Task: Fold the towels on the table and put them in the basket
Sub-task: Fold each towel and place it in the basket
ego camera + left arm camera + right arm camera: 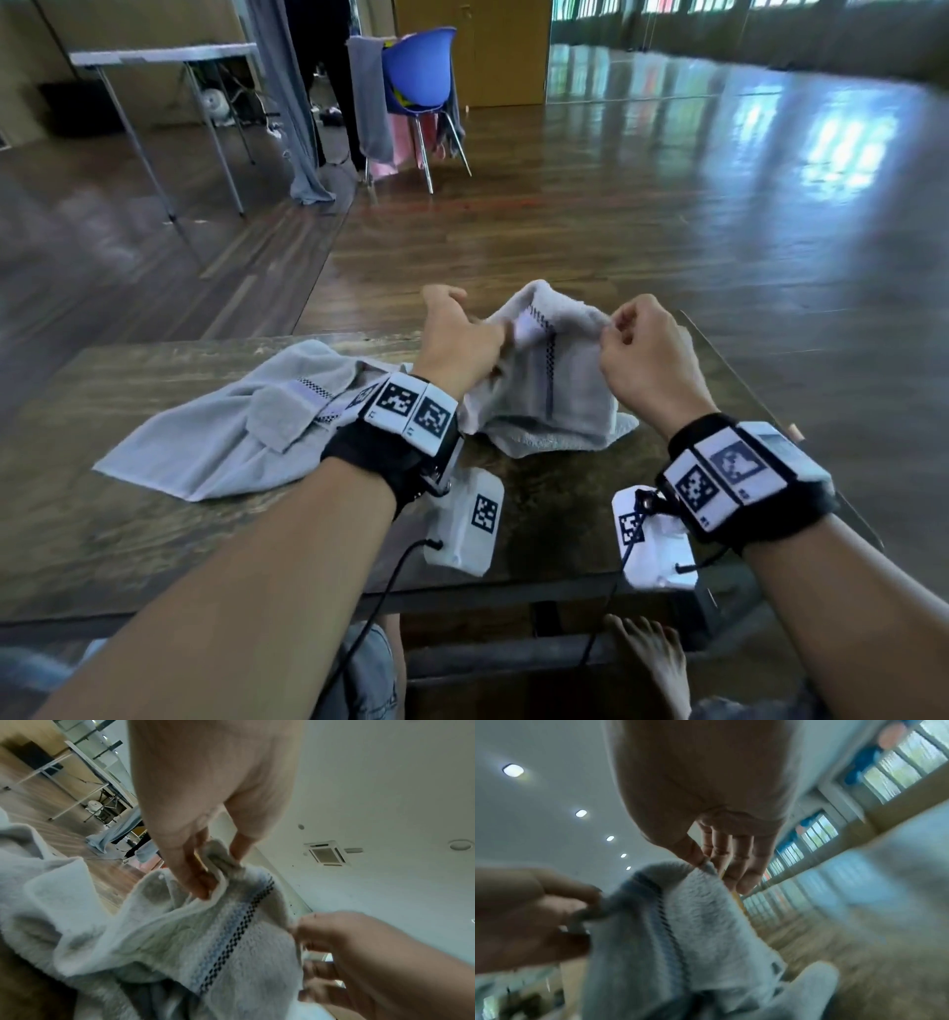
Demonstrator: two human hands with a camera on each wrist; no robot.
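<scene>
A white towel with a dark checked stripe is lifted off the wooden table, its lower end still lying on the top. My left hand pinches its left upper edge. My right hand pinches the right upper corner between thumb and fingers. A second light grey towel lies crumpled and partly spread on the table to the left, under my left wrist. No basket is in view.
The table's far edge runs just behind the towels. Beyond it, on the wooden floor, stand a blue chair draped with cloths and a grey folding table at back left. My bare foot shows under the table.
</scene>
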